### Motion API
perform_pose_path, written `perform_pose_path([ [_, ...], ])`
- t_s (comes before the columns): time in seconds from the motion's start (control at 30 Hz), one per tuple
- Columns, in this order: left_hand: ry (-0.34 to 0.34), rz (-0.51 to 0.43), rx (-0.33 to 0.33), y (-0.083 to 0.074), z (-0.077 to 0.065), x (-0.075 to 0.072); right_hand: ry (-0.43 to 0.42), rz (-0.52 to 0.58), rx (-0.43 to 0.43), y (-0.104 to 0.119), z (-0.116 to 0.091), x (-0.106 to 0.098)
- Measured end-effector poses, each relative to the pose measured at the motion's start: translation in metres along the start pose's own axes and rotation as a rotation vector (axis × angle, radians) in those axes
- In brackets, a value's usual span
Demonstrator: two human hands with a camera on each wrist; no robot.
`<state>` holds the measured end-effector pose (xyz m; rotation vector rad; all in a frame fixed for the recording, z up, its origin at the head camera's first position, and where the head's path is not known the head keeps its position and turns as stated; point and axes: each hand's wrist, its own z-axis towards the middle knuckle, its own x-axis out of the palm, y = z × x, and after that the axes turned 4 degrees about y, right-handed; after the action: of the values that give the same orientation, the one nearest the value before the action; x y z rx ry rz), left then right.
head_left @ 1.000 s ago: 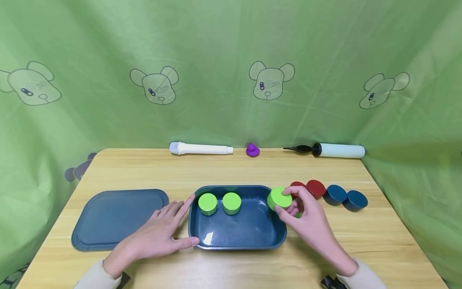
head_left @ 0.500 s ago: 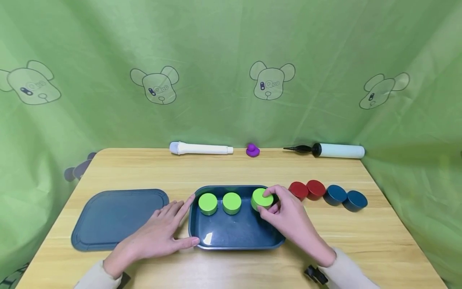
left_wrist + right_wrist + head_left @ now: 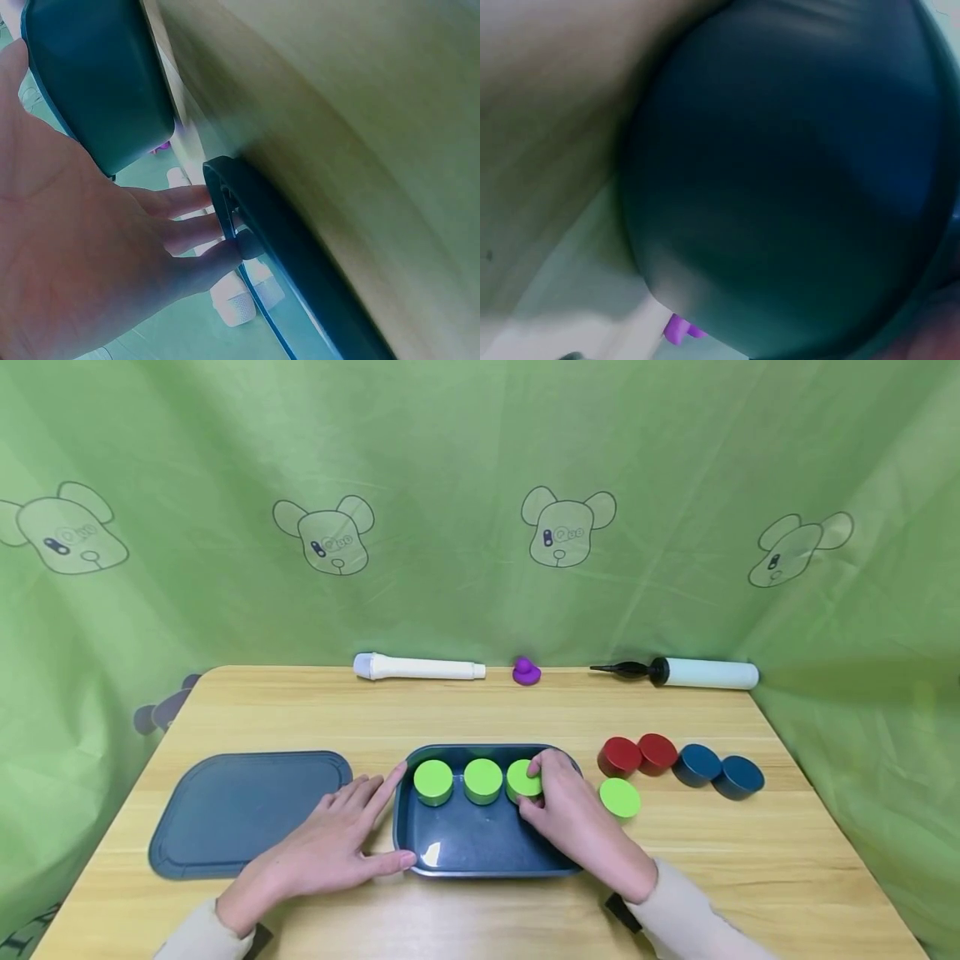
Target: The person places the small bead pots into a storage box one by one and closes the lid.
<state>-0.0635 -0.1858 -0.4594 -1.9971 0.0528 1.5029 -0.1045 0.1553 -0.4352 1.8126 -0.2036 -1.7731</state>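
In the head view my right hand (image 3: 576, 818) pinches a green round block (image 3: 519, 783) by its side, inside the dark blue tray (image 3: 487, 850). Two more green round blocks, one at the left (image 3: 432, 782) and one in the middle (image 3: 482, 780), stand in a row along the tray's back. With fingers spread, my left hand (image 3: 330, 852) touches the tray's left rim with thumb and index finger. Its other fingers lie near the flat blue lid (image 3: 240, 814). The tray's outer wall (image 3: 780, 187) fills most of the right wrist view and hides the held block there.
Right of the tray stand another green block (image 3: 620, 798), two red blocks (image 3: 657, 754) and two blue blocks (image 3: 738, 777). Along the table's back edge lie a white toy microphone (image 3: 420, 668), a purple duck (image 3: 526, 672) and a hand pump (image 3: 705, 673).
My right hand has carried the green block leftward from over the tray's right rim to beside the middle green block. The left hand has stayed at the left rim.
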Motion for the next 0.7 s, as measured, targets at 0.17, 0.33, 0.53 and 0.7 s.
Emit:
perform_pose_path([
  [0.17, -0.006, 0.001, 0.005, 0.0, 0.0, 0.001, 0.018, -0.016, 0.008, -0.001, 0.002, 0.005],
  [0.33, -0.012, 0.004, 0.006, 0.0, 0.0, 0.002, 0.015, 0.005, -0.001, -0.001, 0.003, 0.009],
  [0.53, -0.013, 0.0, 0.0, -0.001, 0.0, 0.001, 0.001, 0.043, -0.011, 0.0, 0.004, 0.01],
  [0.7, -0.011, -0.007, -0.001, -0.001, 0.0, 0.001, -0.014, 0.041, -0.015, 0.0, 0.003, 0.012],
])
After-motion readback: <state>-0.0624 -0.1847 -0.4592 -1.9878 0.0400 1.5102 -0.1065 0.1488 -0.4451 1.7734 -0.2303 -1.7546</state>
